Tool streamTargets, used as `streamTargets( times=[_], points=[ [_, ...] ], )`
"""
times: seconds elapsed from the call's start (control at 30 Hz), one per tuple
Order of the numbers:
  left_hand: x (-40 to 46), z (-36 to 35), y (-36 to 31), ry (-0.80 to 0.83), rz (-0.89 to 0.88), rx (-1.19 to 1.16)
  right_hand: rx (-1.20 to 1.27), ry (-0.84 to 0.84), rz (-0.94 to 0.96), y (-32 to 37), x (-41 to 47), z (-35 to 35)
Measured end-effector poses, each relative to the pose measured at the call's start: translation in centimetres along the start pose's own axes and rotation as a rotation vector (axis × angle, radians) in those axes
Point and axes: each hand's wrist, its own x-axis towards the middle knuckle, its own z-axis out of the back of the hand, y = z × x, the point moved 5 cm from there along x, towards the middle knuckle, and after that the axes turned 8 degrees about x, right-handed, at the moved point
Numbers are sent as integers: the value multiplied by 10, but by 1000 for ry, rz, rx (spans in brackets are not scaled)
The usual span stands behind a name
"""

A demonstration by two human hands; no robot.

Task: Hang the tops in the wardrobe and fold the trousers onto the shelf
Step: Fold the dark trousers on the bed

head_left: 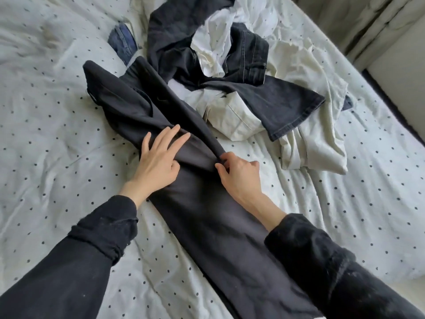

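A pair of black trousers (213, 217) lies stretched lengthwise on the bed, running from the near edge up to the middle. My left hand (158, 160) presses flat on the trousers with straight fingers, near a bunched fold. My right hand (239, 173) pinches the right edge of the same fabric between thumb and curled fingers. Beyond them lies a heap of clothes: dark grey jeans (248, 65), a white top (220, 31) and cream trousers (310, 134).
The bed carries a white cover with small black dots (57, 146). A blue denim piece (123, 41) pokes out at the far left of the heap. A dark floor strip and pale wall (395, 72) run along the bed's right side.
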Motion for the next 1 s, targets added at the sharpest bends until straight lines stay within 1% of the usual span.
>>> streamTargets(
  times=[0.13,0.23,0.3,0.33,0.37,0.43,0.5,0.53,0.6,0.63,0.67,0.7,0.77,0.8,0.87,0.93,0.97,1.0],
  points=[
    [-6,9,48,-76,221,-170,-101,27,142,53,46,-10],
    [-10,12,89,-192,490,-298,-173,75,224,91,80,-23],
    [-12,6,115,-193,666,-384,-237,120,304,116,97,-36],
    [-12,2,123,-165,712,-422,-278,156,328,125,103,-44],
    [-10,-3,131,-148,726,-446,-328,195,349,137,111,-54],
    [-4,-8,138,-152,665,-469,-415,226,375,152,120,-68],
    [3,-9,140,-171,586,-493,-447,159,396,158,129,-69],
    [8,-9,143,-181,565,-516,-407,99,376,160,137,-63],
    [17,-8,142,-170,529,-535,-232,-44,243,149,147,-38],
    [22,-9,145,-161,525,-540,-166,-90,170,143,156,-27],
    [25,-9,147,-143,521,-534,-138,-103,90,135,162,-19],
    [30,-9,148,-133,524,-541,-160,-83,19,127,168,-13],
    [35,-12,148,-135,532,-565,-217,-11,-66,115,174,-12],
    [36,-14,149,-161,555,-609,-229,8,-69,114,176,-13],
    [34,-23,153,-200,679,-749,-219,31,-50,118,177,-18],
    [27,-37,156,-121,865,-919,-244,70,-35,123,177,-25],
    [25,-42,155,-55,918,-957,-256,96,-43,125,178,-28],
    [25,-44,152,3,926,-956,-261,121,-59,125,180,-31]
  ],
)
